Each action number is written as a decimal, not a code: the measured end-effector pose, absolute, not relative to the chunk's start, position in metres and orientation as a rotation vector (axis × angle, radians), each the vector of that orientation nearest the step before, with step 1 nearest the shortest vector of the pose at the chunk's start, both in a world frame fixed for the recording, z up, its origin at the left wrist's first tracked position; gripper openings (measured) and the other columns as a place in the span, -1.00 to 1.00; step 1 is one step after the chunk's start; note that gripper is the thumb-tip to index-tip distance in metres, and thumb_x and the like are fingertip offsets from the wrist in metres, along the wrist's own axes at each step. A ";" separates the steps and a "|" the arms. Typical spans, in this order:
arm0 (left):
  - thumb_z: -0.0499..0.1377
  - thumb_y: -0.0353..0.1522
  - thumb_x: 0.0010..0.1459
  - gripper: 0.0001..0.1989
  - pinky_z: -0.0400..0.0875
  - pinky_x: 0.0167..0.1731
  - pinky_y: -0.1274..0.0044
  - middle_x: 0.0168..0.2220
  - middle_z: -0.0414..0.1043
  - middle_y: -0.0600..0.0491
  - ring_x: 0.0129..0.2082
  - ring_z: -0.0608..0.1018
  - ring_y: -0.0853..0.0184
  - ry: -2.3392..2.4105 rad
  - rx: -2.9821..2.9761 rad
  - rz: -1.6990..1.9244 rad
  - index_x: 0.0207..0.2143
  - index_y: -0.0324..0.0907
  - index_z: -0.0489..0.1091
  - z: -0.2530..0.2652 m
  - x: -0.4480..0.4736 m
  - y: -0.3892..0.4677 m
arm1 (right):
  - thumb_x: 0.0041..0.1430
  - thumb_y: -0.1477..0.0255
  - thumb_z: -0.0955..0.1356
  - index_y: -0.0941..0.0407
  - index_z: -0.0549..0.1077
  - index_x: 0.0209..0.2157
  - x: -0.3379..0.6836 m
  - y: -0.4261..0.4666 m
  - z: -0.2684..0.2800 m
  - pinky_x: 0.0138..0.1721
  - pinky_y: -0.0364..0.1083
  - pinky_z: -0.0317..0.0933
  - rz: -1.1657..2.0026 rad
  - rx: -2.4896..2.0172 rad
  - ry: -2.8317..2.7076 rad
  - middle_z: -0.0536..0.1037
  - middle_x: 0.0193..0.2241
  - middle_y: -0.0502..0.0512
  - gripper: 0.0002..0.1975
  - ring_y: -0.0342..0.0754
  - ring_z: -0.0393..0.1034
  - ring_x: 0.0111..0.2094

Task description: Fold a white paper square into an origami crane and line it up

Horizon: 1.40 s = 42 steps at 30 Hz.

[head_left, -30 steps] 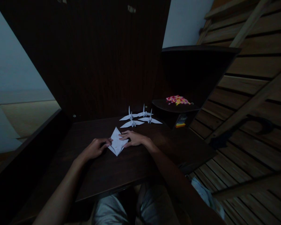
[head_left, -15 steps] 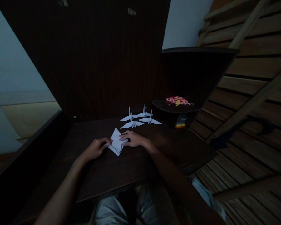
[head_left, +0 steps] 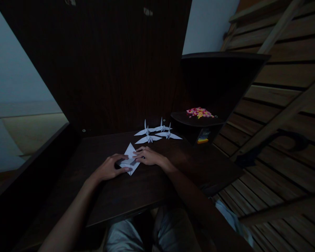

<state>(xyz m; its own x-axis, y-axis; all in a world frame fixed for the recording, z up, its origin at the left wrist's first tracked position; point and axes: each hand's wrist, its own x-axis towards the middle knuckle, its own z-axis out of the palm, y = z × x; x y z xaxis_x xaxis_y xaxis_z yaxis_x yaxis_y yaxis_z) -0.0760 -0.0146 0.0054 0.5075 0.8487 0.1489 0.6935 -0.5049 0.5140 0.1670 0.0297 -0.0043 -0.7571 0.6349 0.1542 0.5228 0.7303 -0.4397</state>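
Observation:
A diamond-shaped sheet of white folded paper (head_left: 130, 171) lies on the dark desk, with creases and a flap across its middle. My left hand (head_left: 110, 168) rests over its left side, thumb and fingers spread apart on the surface. From the right, my right hand (head_left: 149, 156) has its thumb and fingers closed on the paper's right part, near the centre. The right corner is partly hidden under those fingers. Just behind the sheet stand several white paper cranes (head_left: 149, 139) with wings stretched out.
On a small corner shelf (head_left: 178, 117) at the right lies a pile of pink, red and yellow small pieces (head_left: 200, 112). Below it is a small box with a yellow-orange edge (head_left: 202, 140). A dark panel (head_left: 115, 70) rises behind the desk (head_left: 120, 199); wooden slats (head_left: 283, 77) stand right.
My left hand has moved right over the paper, its thumb and fingers spreading. The left part of the sheet now shows a flap turned toward the middle. My right hand has shifted only slightly.

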 end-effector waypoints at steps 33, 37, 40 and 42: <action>0.03 -0.36 0.07 -0.71 0.37 -0.12 0.35 -0.20 0.52 -0.09 -0.17 0.50 0.13 1.473 2.442 0.728 -0.23 -0.17 0.50 -0.006 -0.053 -0.008 | 0.18 0.49 0.29 0.14 0.54 -0.26 0.134 0.022 -0.016 -0.07 -0.08 0.17 0.280 -1.052 -2.427 0.54 -0.21 0.11 -0.82 -0.01 0.30 -0.15; 0.02 -0.34 0.10 -0.72 0.37 -0.14 0.37 -0.25 0.52 -0.08 -0.21 0.51 0.13 1.535 2.395 0.741 -0.24 -0.16 0.49 -0.004 -0.051 -0.008 | 0.18 0.47 0.29 0.15 0.50 -0.17 0.130 0.024 -0.015 -0.07 -0.08 0.17 0.342 -1.169 -2.345 0.53 -0.22 0.15 -0.79 0.00 0.33 -0.15; 0.01 -0.34 0.12 -0.67 0.37 -0.16 0.42 -0.23 0.52 -0.08 -0.21 0.52 0.15 1.648 2.319 0.721 -0.12 -0.19 0.45 -0.005 -0.050 -0.006 | 0.15 0.45 0.31 0.15 0.44 -0.07 0.127 0.024 -0.015 -0.12 -0.10 0.19 0.395 -1.308 -2.231 0.52 -0.20 0.17 -0.71 0.01 0.37 -0.15; 0.01 -0.34 0.13 -0.61 0.37 -0.16 0.45 -0.19 0.51 -0.09 -0.20 0.52 0.16 1.740 2.249 0.721 -0.01 -0.22 0.38 -0.006 -0.050 -0.005 | 0.11 0.45 0.32 0.17 0.41 -0.05 0.126 0.025 -0.016 -0.15 -0.10 0.21 0.410 -1.370 -2.175 0.52 -0.21 0.19 -0.67 0.02 0.39 -0.16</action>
